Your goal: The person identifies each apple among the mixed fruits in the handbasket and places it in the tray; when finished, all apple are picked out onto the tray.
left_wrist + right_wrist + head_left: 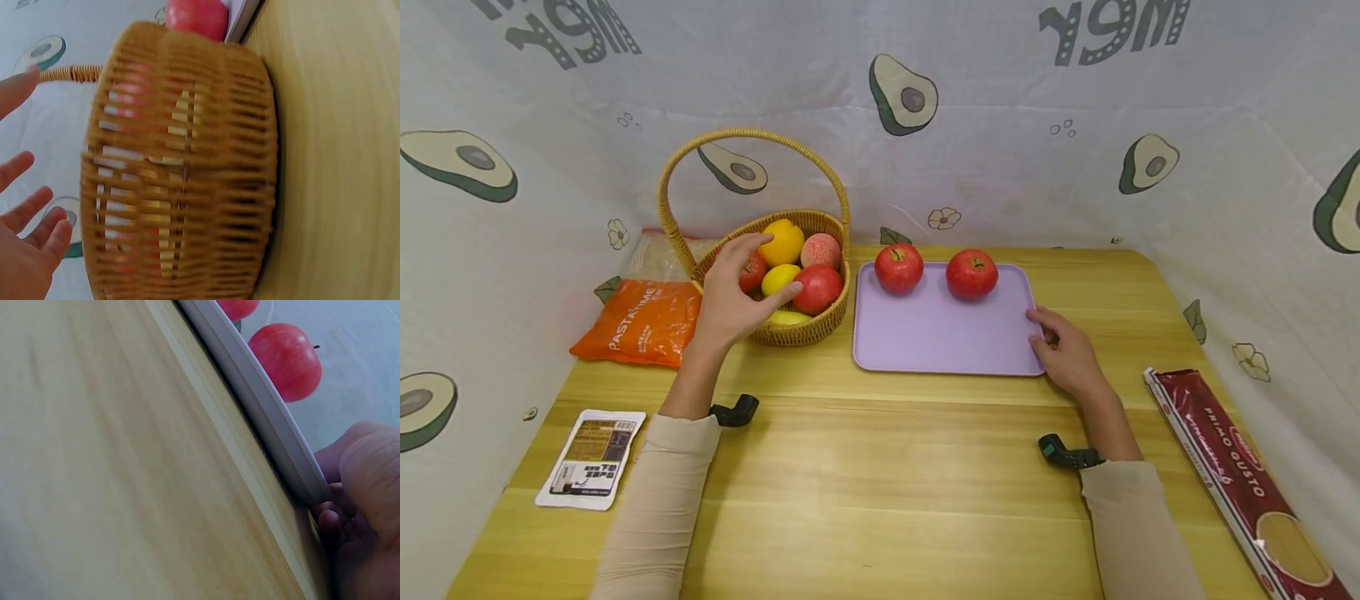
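Over the wicker basket, my left hand hovers with fingers and thumb spread and holds nothing. Its thumb tip is close to a round red fruit in the basket. Beside that fruit lie a yellow lemon, an orange-yellow fruit, a peach and another red fruit, partly hidden by the hand. My right hand grips the right edge of a purple tray, as the right wrist view also shows. Two red apples, a left one and a right one, sit on the tray's far side.
Left of the basket lies an orange pasta bag, with a white-edged pouch nearer the front. A long dark red package lies along the table's right side. The basket's tall handle arches above it. Patterned cloth hangs behind.
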The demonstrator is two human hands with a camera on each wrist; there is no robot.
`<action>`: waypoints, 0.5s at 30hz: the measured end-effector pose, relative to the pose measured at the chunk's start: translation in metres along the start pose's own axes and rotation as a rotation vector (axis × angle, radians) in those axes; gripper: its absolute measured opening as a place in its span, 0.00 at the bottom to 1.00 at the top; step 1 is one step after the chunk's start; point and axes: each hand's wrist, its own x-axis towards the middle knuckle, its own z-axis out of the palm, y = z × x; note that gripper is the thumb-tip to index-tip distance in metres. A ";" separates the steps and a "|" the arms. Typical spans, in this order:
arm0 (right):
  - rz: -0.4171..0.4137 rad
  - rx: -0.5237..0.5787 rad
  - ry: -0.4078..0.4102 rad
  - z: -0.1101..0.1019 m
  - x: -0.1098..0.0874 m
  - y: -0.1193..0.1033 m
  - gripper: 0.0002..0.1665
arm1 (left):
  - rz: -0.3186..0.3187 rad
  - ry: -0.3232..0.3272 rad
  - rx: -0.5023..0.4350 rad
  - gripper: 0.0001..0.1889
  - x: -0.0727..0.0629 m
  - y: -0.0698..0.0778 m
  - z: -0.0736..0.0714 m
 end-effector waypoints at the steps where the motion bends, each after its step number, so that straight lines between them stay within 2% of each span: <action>1: 0.001 -0.001 0.000 0.000 0.000 0.000 0.29 | -0.005 -0.004 0.015 0.40 0.001 -0.003 -0.002; 8: 0.007 0.001 -0.006 0.000 0.000 0.001 0.29 | -0.084 -0.031 0.071 0.42 0.004 -0.020 -0.011; 15: 0.004 0.001 -0.003 0.000 0.000 0.002 0.29 | -0.163 -0.067 0.118 0.41 0.006 -0.030 -0.013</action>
